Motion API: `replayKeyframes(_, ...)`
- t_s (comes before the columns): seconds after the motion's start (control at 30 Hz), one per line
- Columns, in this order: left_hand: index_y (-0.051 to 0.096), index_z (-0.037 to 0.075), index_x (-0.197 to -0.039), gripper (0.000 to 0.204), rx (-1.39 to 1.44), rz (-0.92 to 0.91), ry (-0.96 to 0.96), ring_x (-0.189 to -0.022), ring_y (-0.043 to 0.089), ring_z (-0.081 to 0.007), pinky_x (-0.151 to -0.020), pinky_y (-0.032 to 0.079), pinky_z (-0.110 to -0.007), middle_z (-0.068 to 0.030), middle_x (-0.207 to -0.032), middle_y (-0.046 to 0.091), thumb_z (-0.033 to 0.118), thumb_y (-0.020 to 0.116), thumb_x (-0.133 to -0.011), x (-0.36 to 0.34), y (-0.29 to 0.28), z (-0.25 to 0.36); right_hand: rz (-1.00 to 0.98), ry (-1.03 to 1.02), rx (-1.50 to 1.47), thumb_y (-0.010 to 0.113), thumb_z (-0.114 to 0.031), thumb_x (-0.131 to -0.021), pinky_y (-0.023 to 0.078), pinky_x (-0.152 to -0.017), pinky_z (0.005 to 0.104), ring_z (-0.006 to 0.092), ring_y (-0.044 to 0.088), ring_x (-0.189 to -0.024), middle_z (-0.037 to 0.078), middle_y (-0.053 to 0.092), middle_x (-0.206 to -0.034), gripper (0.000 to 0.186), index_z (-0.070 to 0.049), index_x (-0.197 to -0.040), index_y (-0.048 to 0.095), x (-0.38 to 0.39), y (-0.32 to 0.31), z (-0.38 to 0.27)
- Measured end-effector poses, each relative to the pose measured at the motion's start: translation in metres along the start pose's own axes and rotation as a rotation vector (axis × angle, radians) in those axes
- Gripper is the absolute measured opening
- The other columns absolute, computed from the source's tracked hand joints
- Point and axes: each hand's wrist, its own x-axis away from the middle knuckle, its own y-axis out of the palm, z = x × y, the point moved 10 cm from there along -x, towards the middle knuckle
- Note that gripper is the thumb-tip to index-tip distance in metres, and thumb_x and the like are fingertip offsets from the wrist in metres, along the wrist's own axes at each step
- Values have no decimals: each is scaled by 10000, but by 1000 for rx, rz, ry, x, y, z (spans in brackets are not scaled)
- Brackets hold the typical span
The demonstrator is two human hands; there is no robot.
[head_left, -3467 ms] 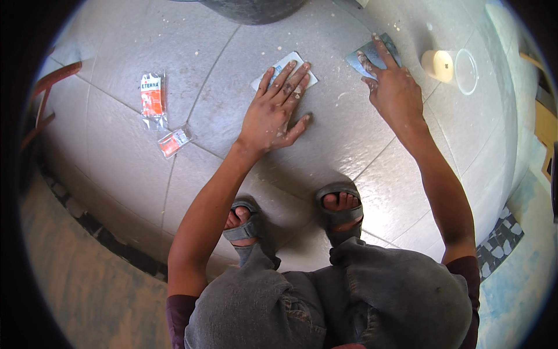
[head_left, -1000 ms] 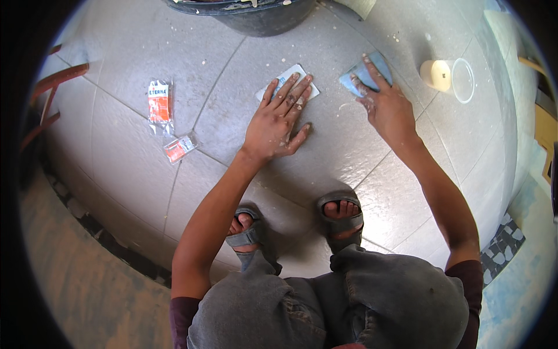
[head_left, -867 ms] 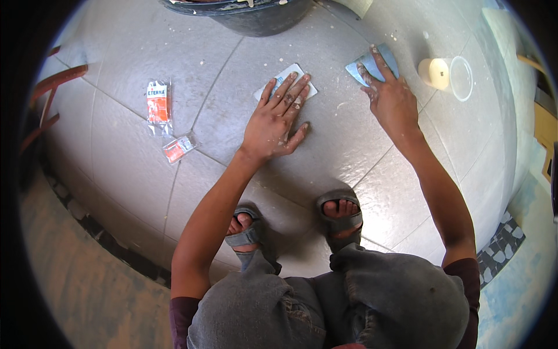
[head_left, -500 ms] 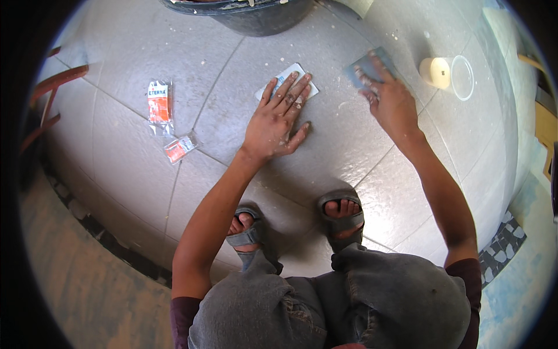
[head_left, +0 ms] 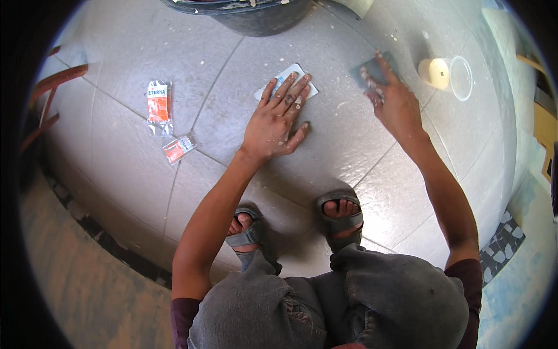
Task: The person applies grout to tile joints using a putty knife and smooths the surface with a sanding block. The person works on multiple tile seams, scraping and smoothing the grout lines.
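Observation:
My left hand [head_left: 275,119] lies flat with fingers stretched over a white card or packet [head_left: 306,91] with blue print on the floor. Pale, dried smears mark its fingers and knuckles. Farther right, my right hand [head_left: 396,104] holds a thin grey-blue rectangular plate [head_left: 372,71] low over the tiles, or against them; blur hides which. Its index finger reaches along the top of the plate, and the other fingers bend over the near side. Whether the plate is a scraper or a sheet cannot be made out.
A black tub [head_left: 261,20] stands at the far edge. Right of my right hand is a cream-coloured cup [head_left: 433,72] beside a clear round lid [head_left: 462,78]. Orange-and-white packets, one large [head_left: 159,107] and one small [head_left: 178,149], lie left. Reddish-brown furniture legs [head_left: 61,81] show far left.
My right hand and the grey-blue plate have shifted slightly right and toward me. My left hand rests in the same spot on the white card.

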Motion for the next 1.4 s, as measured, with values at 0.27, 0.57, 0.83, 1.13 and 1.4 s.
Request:
replayKeyframes(0.27, 433, 21, -1550, 741, 9, 9, 5, -1574, 241, -265, -1297, 145, -494, -74, -1690, 309, 346, 622, -912, 0, 2, 1, -18, -4, -34, 701, -257, -958, 579, -981, 446, 314, 673, -1176, 9, 348, -1660, 424, -363, -1368, 668, 1, -1, 3)
replayKeyframes(0.57, 428, 17, -1553, 755, 0, -12, -11, -1575, 239, -265, -1300, 134, -491, -81, -1689, 311, 354, 628, -907, 1, 1, 0, -82, 21, 101, 701, -215, -957, 603, -948, 439, 351, 675, -1158, -24, 307, -1685, 470, -352, -1403, 646, -2, -4, -1)
replayKeyframes(0.83, 376, 64, -1588, 808, 40, 16, -6, -1572, 251, -274, -1299, 130, -504, -78, -1689, 310, 303, 657, -868, 2, 2, -2, -67, 111, 131, 698, -205, -958, 608, -972, 441, 371, 649, -1228, -38, 286, -1692, 458, -354, -1389, 656, -6, -12, -1)
replayKeyframes(1.13, 426, 20, -1553, 747, -6, 1, -1, -1578, 229, -259, -1301, 138, -485, -71, -1692, 303, 367, 611, -918, 0, 2, 2, -8, 35, 201, 710, -204, -945, 616, -949, 418, 338, 679, -1138, -46, 298, -1686, 453, -338, -1376, 670, -1, -5, -3)
replayKeyframes(1.4, 424, 19, -1555, 758, -13, 6, 5, -1572, 248, -259, -1299, 148, -487, -75, -1687, 316, 362, 621, -908, 1, 1, 1, -31, 20, 166, 710, -228, -950, 616, -959, 401, 288, 670, -1155, -72, 286, -1688, 450, -348, -1381, 664, 2, 1, -7)
